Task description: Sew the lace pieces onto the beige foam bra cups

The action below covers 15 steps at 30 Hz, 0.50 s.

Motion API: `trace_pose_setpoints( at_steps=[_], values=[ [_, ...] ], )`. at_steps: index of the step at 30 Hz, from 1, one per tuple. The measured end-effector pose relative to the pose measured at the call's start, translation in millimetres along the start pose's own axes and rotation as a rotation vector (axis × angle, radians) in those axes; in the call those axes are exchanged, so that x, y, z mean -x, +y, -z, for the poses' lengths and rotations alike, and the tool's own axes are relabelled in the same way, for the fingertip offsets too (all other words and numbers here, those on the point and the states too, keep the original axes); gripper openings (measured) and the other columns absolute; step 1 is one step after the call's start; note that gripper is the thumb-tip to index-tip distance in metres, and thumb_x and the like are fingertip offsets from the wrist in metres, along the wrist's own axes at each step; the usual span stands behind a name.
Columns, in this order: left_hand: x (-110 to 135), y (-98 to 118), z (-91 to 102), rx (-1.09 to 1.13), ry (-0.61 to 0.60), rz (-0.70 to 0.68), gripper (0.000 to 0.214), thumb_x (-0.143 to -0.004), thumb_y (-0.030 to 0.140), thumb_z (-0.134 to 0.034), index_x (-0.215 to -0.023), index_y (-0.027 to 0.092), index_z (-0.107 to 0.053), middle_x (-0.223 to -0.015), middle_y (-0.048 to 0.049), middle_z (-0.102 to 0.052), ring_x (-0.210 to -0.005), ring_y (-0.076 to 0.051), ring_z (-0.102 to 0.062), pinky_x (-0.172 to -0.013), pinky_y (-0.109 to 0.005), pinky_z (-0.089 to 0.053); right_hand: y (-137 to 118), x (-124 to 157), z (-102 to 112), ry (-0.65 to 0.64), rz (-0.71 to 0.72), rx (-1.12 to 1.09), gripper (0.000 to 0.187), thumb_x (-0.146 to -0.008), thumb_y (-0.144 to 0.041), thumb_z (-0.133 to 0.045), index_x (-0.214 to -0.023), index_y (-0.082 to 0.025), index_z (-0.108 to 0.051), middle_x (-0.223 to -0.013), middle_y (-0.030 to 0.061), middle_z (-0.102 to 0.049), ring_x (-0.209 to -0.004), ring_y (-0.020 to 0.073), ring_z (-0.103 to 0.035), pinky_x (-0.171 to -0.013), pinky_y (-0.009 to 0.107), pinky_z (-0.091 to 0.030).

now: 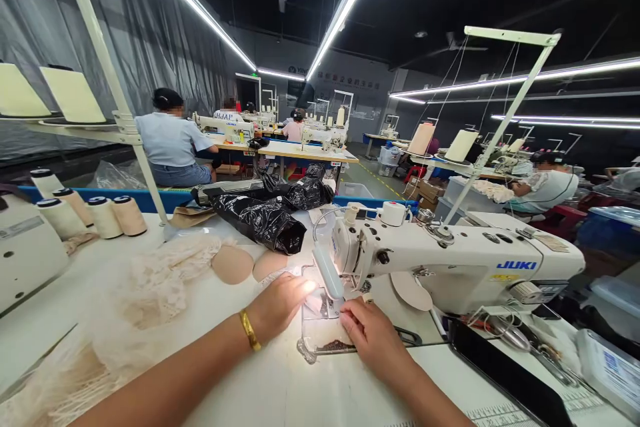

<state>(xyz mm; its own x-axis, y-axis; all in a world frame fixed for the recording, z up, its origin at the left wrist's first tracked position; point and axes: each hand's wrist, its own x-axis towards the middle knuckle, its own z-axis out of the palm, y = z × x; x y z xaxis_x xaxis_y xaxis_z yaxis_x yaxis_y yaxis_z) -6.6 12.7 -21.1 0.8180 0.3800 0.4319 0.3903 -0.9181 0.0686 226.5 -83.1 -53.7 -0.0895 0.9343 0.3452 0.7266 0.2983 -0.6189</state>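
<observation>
Your left hand (pixel 280 303) lies palm down with its fingers stretched forward and together, the bare forearm running in from the lower left. Your right hand (pixel 373 340) sits near it, palm down, knuckles raised and fingers curled under, its forearm entering from the lower right.

I see thread cones (pixel 104 217) at far left, a black plastic bag (pixel 265 217) behind two beige cups (pixel 233 264), and a person (pixel 173 140) seated at the next bench (pixel 300 152).

Bare forearms, left hand (pixel 280 303) with gold bangle (pixel 249 329) at wrist, right hand (pixel 373 337) bare
</observation>
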Motion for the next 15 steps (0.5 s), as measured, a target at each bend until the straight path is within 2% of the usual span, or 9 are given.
trace_pose_setpoints(
  at_steps=[2,4,6,7,9,10,12,14,15],
  values=[
    [20,21,12.3,0.138,0.042,-0.006,0.033,-0.097,0.004,-0.042,-0.117,0.020,-0.063,-0.101,-0.0075,-0.074,-0.088,-0.023,-0.067,-0.084,-0.037,-0.051,-19,3,-7,-0.107,-0.123,-0.370,0.016,-0.099,-0.032,-0.050,-0.113,-0.024,-0.055,-0.083,0.0013,-0.063,-0.071,0.0200,-0.060,-0.065,0.031,-0.049],
    [46,53,21.4,0.482,0.087,0.066,0.033,-0.098,0.014,-0.054,-0.128,0.025,-0.063,-0.124,-0.0096,-0.072,-0.112,-0.027,-0.064,-0.100,-0.042,-0.048,-42,6,-15,-0.182,-0.257,-0.740,0.028,-0.094,-0.035,-0.058,-0.118,-0.025,-0.048,-0.077,-0.0039,-0.059,-0.064,0.0160,-0.056,-0.061,0.026,-0.045],
    [70,88,24.0,1.006,-0.022,0.343,0.035,-0.093,0.034,-0.072,-0.127,0.028,-0.067,-0.130,-0.0098,-0.071,-0.116,-0.028,-0.065,-0.101,-0.037,-0.049,-65,11,-22,-0.156,-0.327,-0.902,0.034,-0.088,-0.033,-0.065,-0.117,-0.026,-0.049,-0.072,-0.0072,-0.053,-0.065,0.0142,-0.054,-0.061,0.024,-0.042],
    [79,103,22.9,1.307,-0.132,0.484,0.034,-0.090,0.044,-0.076,-0.119,0.026,-0.071,-0.116,-0.0107,-0.076,-0.103,-0.028,-0.071,-0.090,-0.035,-0.053,-75,15,-25,-0.116,-0.344,-0.935,0.036,-0.086,-0.032,-0.068,-0.117,-0.026,-0.051,-0.073,-0.0074,-0.052,-0.067,0.0141,-0.054,-0.061,0.023,-0.041],
    [89,125,18.5,1.512,-0.136,0.648,0.051,-0.097,0.064,-0.057,-0.127,0.024,-0.067,-0.111,-0.0126,-0.078,-0.098,-0.027,-0.075,-0.083,-0.035,-0.057,-90,27,-33,-0.010,-0.349,-0.970,0.036,-0.085,-0.035,-0.073,-0.115,-0.026,-0.057,-0.075,-0.0061,-0.054,-0.070,0.0145,-0.055,-0.063,0.023,-0.043],
    [90,131,16.6,1.620,-0.046,0.745,0.054,-0.098,0.067,-0.052,-0.127,0.022,-0.066,-0.111,-0.0133,-0.077,-0.100,-0.027,-0.075,-0.084,-0.036,-0.057,-94,35,-38,0.047,-0.343,-0.981,0.036,-0.084,-0.038,-0.075,-0.113,-0.026,-0.059,-0.076,-0.0051,-0.056,-0.069,0.0147,-0.055,-0.063,0.024,-0.044],
    [85,133,15.6,1.806,0.299,0.935,0.047,-0.095,0.060,-0.064,-0.119,0.019,-0.068,-0.117,-0.0132,-0.076,-0.111,-0.028,-0.072,-0.091,-0.035,-0.056,-99,55,-52,0.149,-0.333,-0.979,0.038,-0.083,-0.049,-0.078,-0.108,-0.025,-0.063,-0.076,-0.0023,-0.060,-0.065,0.0155,-0.054,-0.061,0.026,-0.045],
    [77,128,18.8,1.927,0.648,1.077,0.033,-0.083,0.038,-0.084,-0.104,0.016,-0.072,-0.111,-0.0122,-0.077,-0.110,-0.029,-0.071,-0.092,-0.033,-0.056,-98,76,-68,0.219,-0.344,-0.935,0.041,-0.082,-0.057,-0.077,-0.103,-0.024,-0.067,-0.074,-0.0002,-0.063,-0.060,0.0162,-0.054,-0.056,0.026,-0.044],
    [73,125,21.1,1.945,0.754,1.117,0.026,-0.081,0.028,-0.086,-0.098,0.014,-0.073,-0.106,-0.0120,-0.078,-0.104,-0.028,-0.073,-0.089,-0.032,-0.057,-97,86,-75,0.240,-0.353,-0.904,0.040,-0.082,-0.059,-0.077,-0.101,-0.024,-0.069,-0.073,0.0004,-0.063,-0.058,0.0165,-0.054,-0.055,0.026,-0.044]
  ],
)
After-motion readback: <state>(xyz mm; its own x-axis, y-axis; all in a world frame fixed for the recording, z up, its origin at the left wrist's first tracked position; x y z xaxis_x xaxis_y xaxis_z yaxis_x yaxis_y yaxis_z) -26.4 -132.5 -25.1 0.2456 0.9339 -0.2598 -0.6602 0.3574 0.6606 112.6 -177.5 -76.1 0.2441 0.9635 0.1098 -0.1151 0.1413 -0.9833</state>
